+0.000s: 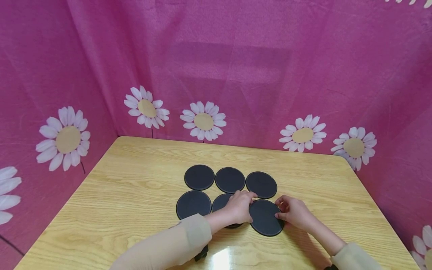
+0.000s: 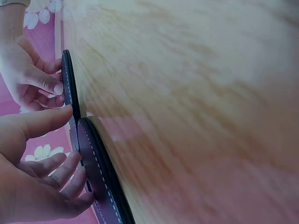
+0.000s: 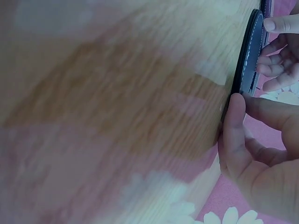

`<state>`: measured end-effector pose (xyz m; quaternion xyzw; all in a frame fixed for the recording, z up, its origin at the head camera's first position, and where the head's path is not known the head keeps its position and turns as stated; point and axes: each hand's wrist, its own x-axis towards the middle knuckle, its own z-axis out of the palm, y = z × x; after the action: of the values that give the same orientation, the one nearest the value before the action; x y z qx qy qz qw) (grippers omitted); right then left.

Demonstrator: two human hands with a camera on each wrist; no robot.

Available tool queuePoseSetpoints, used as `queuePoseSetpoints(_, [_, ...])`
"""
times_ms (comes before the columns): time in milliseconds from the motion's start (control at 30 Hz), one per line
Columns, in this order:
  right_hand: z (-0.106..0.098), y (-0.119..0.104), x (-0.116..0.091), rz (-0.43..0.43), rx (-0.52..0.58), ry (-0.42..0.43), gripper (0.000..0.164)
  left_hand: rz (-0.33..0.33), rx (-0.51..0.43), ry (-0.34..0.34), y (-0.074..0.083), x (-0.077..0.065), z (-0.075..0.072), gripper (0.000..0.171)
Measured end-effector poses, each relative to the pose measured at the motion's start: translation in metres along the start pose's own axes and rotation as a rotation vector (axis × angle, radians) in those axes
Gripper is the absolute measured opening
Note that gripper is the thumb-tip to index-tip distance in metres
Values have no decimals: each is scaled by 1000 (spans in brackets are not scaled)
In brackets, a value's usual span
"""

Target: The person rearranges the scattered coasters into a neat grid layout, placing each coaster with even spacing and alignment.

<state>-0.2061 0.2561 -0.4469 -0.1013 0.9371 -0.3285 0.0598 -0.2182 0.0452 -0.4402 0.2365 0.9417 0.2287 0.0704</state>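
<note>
Six round black coasters, in two rows of three, lie flat on a wooden table [image 1: 135, 195]. At the front right coaster [image 1: 264, 219], my two hands work from opposite sides. My right hand [image 1: 295, 213] pinches its right edge between thumb and curled fingers. My left hand [image 1: 239, 207] reaches over the front middle coaster [image 1: 219, 202], partly hiding it, with thumb and loosely bent fingers touching the front right coaster's left edge. White stitching shows along the rim of a coaster [image 2: 100, 177] in the left wrist view.
The back row holds the left coaster [image 1: 199, 177], middle coaster [image 1: 230, 180] and right coaster [image 1: 261, 185]. At front left lies another coaster [image 1: 193, 205]. Pink cloth [image 1: 236, 75] with daisies hangs behind the table and along both sides.
</note>
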Motion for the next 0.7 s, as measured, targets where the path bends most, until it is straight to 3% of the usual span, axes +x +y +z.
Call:
queuePoseSetpoints(167, [0,0,0,4,12,-5,29,1,-25,-17,-2,1,-1,72])
queuePoseSetpoints(333, [-6,-2,-2,15,51,-29,28,35,-147,-45,-9,0,-9,73])
queuePoseSetpoints(533, [-21,-7,-5,32,114,-57,26,71,-211,-62,-15,-4,-33,69])
queuePoseSetpoints(700, [-34,-17,-9,-15,73,-32,25,93,-194,-81,-17,-12,-58,62])
